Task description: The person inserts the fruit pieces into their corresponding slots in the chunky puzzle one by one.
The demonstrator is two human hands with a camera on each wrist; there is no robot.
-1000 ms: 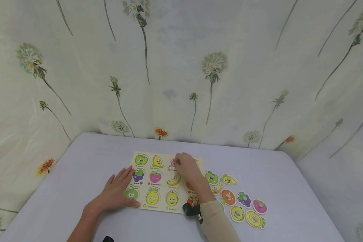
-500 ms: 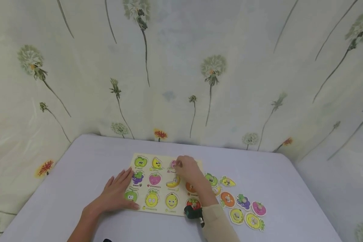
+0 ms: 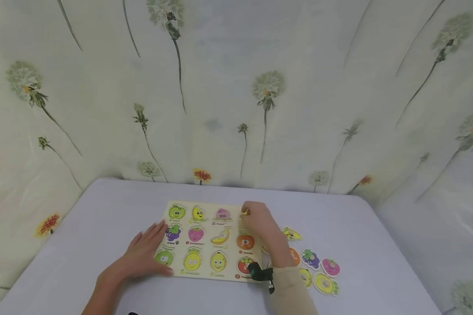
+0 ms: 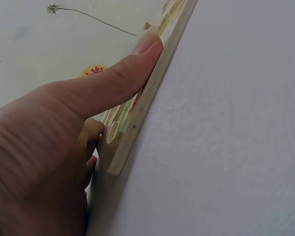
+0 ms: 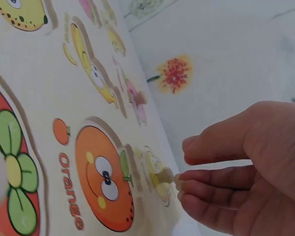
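Observation:
A wooden fruit puzzle board (image 3: pixel 205 245) lies on the table, printed with rows of smiling fruits. My left hand (image 3: pixel 143 253) rests spread at its left edge; the thumb (image 4: pixel 137 59) lies along the front rim in the left wrist view. At the far right corner is my right hand (image 3: pixel 258 218). In the right wrist view its fingertips (image 5: pixel 181 184) are at the wooden knob of a yellow fruit piece (image 5: pixel 157 182), with the thumb apart from them. Whether they touch the knob, I cannot tell. A pink peach piece (image 3: pixel 222 214) with a knob sits in its slot.
Right of the board lie several loose knobbed pieces: grapes (image 3: pixel 310 259), a strawberry (image 3: pixel 331 267), a pineapple (image 3: pixel 325 283), a mango-like piece (image 3: pixel 291 233) and others partly behind my right forearm. A dandelion-patterned cloth (image 3: pixel 220 87) hangs behind the white table (image 3: pixel 122 205).
My right hand has left the peach piece and moved right to the far corner slot, uncovering the peach. The left hand stays on the board's edge. The head view has shifted slightly.

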